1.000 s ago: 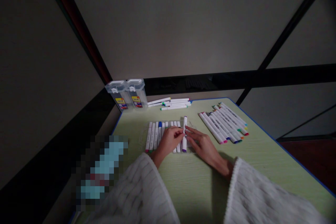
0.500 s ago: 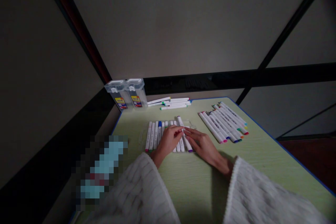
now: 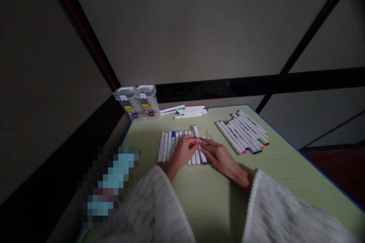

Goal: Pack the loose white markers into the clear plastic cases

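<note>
A white marker with a purple end [image 3: 202, 157] lies slantwise at the right end of a row of white markers [image 3: 165, 148]. The row rests in a clear plastic tray [image 3: 154, 147]; one marker in it has a blue cap. My left hand [image 3: 184, 149] is closed, thumb and fingers pinching the slanted marker near its middle and covering part of the row. From the other side, my right hand [image 3: 219, 157] holds the same marker, its fingertips meeting those of my left. The exact contact of the fingertips is hard to make out.
Several loose markers [image 3: 242, 133] lie to the right, and another group [image 3: 189, 111] at the back edge. Two clear lidded plastic cases [image 3: 148, 100] stand at the back left of the table [image 3: 211, 205]. A blurred light-blue object [image 3: 116, 178] is at the left edge. Walls rise behind.
The purple-ended marker's near end has shifted slightly left, closer to the row. Both hands stay almost in place.
</note>
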Motion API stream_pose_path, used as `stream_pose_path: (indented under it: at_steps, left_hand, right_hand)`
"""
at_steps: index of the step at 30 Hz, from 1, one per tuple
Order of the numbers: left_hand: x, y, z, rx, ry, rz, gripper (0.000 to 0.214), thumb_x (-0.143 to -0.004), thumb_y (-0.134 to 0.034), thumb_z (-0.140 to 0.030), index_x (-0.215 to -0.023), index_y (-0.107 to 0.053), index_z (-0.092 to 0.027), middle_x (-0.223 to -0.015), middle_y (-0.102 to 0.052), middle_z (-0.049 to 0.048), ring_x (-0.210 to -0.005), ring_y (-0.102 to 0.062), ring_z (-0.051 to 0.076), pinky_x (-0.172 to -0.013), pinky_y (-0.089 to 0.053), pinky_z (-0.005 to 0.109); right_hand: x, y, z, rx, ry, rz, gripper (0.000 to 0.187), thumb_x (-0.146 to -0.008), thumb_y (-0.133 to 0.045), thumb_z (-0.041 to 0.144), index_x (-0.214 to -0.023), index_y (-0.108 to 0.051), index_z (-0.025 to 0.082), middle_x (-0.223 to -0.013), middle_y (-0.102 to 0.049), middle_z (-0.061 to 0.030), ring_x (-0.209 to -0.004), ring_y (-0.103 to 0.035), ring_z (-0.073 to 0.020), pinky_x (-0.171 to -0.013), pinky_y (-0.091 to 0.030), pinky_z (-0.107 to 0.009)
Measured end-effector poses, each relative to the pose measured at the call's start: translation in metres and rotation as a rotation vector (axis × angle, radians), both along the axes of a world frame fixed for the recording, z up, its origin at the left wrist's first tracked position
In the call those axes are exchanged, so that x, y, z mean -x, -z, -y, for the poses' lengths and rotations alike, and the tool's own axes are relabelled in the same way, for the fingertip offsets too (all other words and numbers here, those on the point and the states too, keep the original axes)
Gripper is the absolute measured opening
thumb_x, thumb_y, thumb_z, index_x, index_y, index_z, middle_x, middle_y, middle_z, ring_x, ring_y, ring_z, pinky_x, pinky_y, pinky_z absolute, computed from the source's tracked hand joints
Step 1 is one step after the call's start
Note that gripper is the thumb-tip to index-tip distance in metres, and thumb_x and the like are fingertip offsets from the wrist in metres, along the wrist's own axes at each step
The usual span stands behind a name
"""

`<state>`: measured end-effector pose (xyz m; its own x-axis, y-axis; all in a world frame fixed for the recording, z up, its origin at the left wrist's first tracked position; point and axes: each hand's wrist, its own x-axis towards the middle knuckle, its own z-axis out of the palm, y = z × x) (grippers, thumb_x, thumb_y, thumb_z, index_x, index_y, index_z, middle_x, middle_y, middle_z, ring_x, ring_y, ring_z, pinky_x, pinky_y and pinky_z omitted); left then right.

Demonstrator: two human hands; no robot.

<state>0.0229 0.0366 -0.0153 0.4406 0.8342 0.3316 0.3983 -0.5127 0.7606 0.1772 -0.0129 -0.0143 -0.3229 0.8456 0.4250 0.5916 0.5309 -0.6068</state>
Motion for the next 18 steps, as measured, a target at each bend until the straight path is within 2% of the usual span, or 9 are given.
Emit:
stream_pose_path:
  at_steps: [10,18]
  left_hand:
    - [-0.001,-0.004,0.002,-0.036,0.004,-0.044,0.019,-0.073,-0.051,-0.005,-0.076,-0.067,-0.013,-0.076,-0.058,0.0036,-0.072,-0.054,0.012,-0.065,-0.045,0.023]
    - [-0.001,-0.003,0.001,-0.049,-0.005,-0.068,0.023,-0.073,-0.050,-0.003,-0.085,-0.067,-0.014,-0.081,-0.058,0.0046,-0.077,-0.055,0.014,-0.069,-0.045,0.025]
  right_hand:
    - [0.002,-0.001,-0.001,0.042,0.039,-0.010,0.026,-0.085,-0.047,0.026,-0.104,-0.063,0.020,-0.113,-0.056,-0.0103,-0.108,-0.050,-0.0217,-0.092,-0.039,-0.037]
    - [0.002,0.010,-0.004,0.036,0.072,-0.014,0.024,-0.084,-0.048,0.028,-0.102,-0.063,0.022,-0.102,-0.056,-0.0083,-0.093,-0.055,-0.0204,-0.083,-0.044,-0.035]
